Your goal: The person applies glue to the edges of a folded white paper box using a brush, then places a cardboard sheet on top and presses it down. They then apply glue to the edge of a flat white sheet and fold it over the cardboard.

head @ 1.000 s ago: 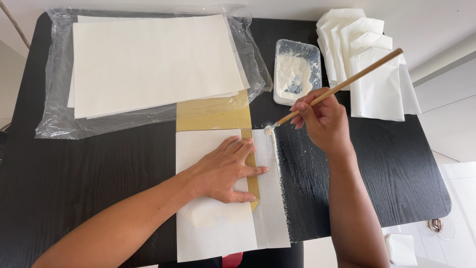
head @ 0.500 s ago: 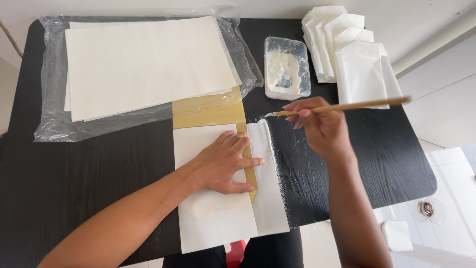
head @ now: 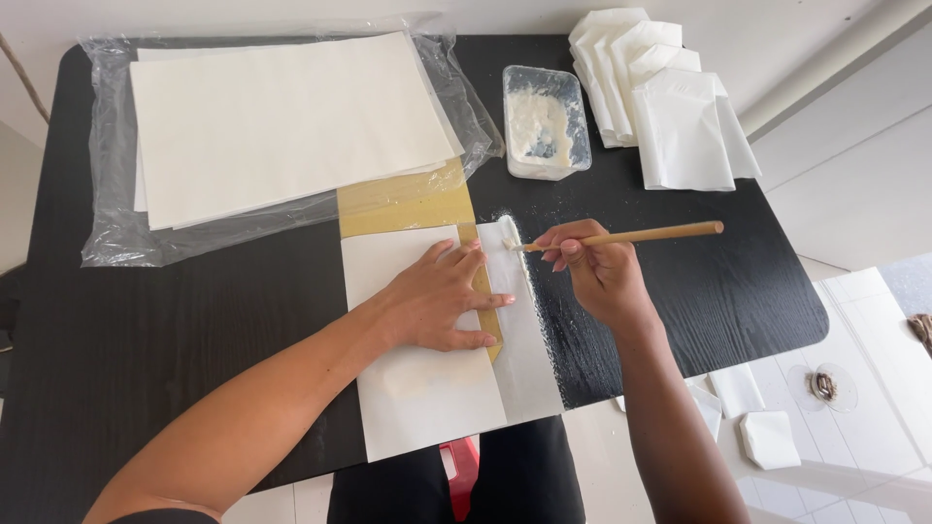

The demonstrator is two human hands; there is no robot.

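Observation:
My left hand lies flat, fingers spread, on a white paper sheet that covers a tan template on the black table. A strip of the lower sheet shows to the right of the hand. My right hand grips a wooden-handled brush, held nearly level, with its pasty tip touching the top of that strip. White paste streaks the table beside the strip.
A clear tub of white paste stands at the back. Folded white paper pieces are stacked at the back right. A stack of large white sheets lies on a plastic bag at the back left. White scraps lie on the floor.
My right hand has lowered the brush handle from steeply tilted to nearly level, and the tip has stayed near the strip's top. My left hand keeps pressing the sheet.

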